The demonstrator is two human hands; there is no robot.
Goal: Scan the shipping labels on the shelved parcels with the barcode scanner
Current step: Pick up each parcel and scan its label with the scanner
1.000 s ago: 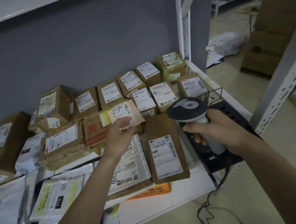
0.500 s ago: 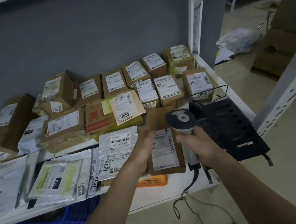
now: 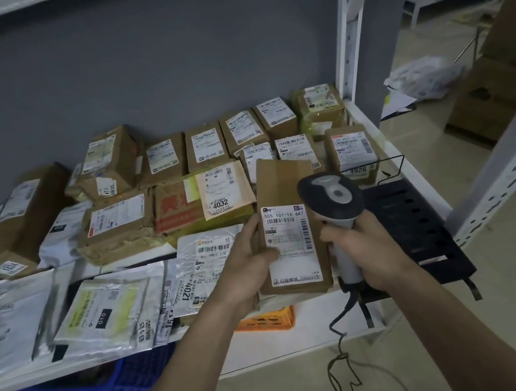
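Observation:
My left hand (image 3: 249,257) grips the left edge of a long brown cardboard parcel (image 3: 284,187), tilted up off the shelf, its white shipping label (image 3: 289,244) facing me. My right hand (image 3: 364,246) is closed around the handle of a grey corded barcode scanner (image 3: 331,199), whose head sits just right of the parcel's label. Many other labelled brown boxes, such as one marked 4032 (image 3: 220,189) and one marked 4926 (image 3: 353,153), fill the white shelf (image 3: 310,342) behind.
Grey and white plastic mailer bags (image 3: 105,307) lie at the shelf's left front. A black perforated bracket (image 3: 413,221) hangs at the shelf's right end beside white uprights (image 3: 346,25). An orange crate (image 3: 266,320) and a blue crate (image 3: 123,375) sit below. Large cartons (image 3: 500,89) stand on the floor at right.
My left hand left the 4032 parcel, came forward and took the long brown parcel, tilting it up. The scanner moved left beside its label. The view shifted closer.

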